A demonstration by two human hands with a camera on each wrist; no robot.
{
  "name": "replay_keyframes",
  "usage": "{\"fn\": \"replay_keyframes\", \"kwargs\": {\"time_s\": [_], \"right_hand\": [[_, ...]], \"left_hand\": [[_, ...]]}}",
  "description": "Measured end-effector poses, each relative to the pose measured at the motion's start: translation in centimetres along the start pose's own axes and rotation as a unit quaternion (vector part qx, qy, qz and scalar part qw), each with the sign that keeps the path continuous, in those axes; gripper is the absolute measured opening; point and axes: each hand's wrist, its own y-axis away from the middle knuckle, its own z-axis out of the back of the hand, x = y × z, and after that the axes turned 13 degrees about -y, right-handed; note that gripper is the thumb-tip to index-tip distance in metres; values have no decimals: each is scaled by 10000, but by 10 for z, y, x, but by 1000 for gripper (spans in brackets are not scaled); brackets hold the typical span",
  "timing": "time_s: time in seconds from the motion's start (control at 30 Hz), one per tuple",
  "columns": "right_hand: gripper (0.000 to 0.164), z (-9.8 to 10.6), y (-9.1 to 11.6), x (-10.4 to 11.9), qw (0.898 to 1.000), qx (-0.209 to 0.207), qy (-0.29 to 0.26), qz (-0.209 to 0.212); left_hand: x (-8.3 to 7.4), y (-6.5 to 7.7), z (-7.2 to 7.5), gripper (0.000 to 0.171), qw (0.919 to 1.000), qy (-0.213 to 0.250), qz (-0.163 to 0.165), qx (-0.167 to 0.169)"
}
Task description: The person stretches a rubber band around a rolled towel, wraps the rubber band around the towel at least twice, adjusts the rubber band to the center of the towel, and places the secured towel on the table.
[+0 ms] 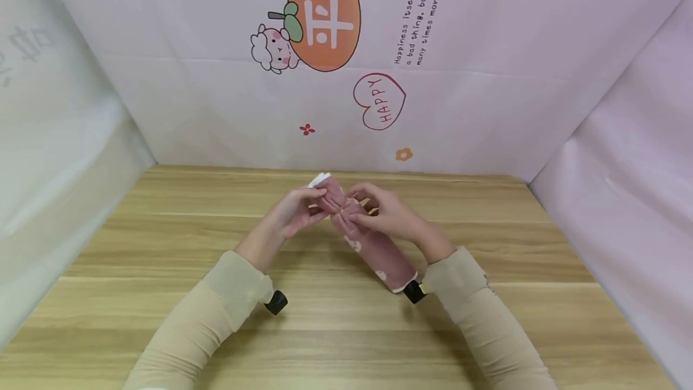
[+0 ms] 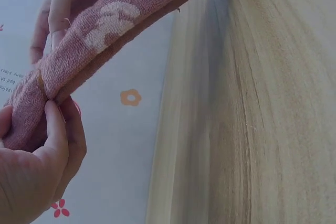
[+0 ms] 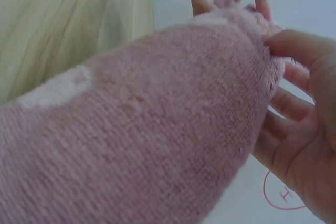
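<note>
A pink towel [image 1: 381,254] with white patches and white edging is folded into a long strip, slanting from the upper left to the lower right in the head view. Near its upper end the cloth is cinched into a narrow waist, where a thin tan band [image 2: 40,83] shows in the left wrist view. My left hand [image 1: 295,212] grips the short gathered end, thumb on top. Just beyond the waist, my right hand [image 1: 392,212] pinches the towel between thumb and fingers. Part of the right fingers is hidden behind the cloth in the left wrist view.
Beneath the hands lies a wood-grain table [image 1: 335,348]. A white printed backdrop [image 1: 216,119] rises at its far edge, with white cloth walls on both sides. Small black devices [image 1: 277,303] sit at both cuffs; the right one is close to the towel's lower end.
</note>
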Motion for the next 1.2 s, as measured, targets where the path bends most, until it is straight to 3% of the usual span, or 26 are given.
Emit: {"fn": "replay_keyframes", "kwargs": {"time_s": [0.17, 0.3, 0.37, 0.5, 0.7, 0.8, 0.9, 1.03, 1.2], "right_hand": [[37, -6, 0, 8, 9982, -239, 539, 76], [34, -13, 0, 14, 9889, -527, 1355, 317], [33, -17, 1, 16, 9769, -647, 1954, 570], [27, -26, 2, 20, 9428, -853, 2990, 1199], [15, -37, 3, 21, 9028, -916, 3590, 2185], [15, -41, 4, 20, 8940, -932, 3640, 2440], [23, -41, 5, 19, 8966, -910, 3574, 2451], [34, -37, 5, 16, 9109, -698, 3364, 2285], [29, -29, 3, 12, 9507, -428, 2342, 1987]], "left_hand": [[0, 0, -5, 15, 9982, -459, 85, -371], [0, -1, -14, 33, 9923, -1029, 286, -632], [0, -1, -18, 43, 9901, -1130, 377, -745], [1, -2, -23, 48, 9896, -973, 454, -956], [2, -3, -23, 29, 9919, -513, 438, -1077], [4, -4, -21, 23, 9917, -435, 424, -1137], [5, -5, -18, 22, 9915, -397, 381, -1182], [6, -5, -16, 22, 9914, -350, 307, -1224], [5, -4, -13, 21, 9905, -461, 278, -1263]]}}
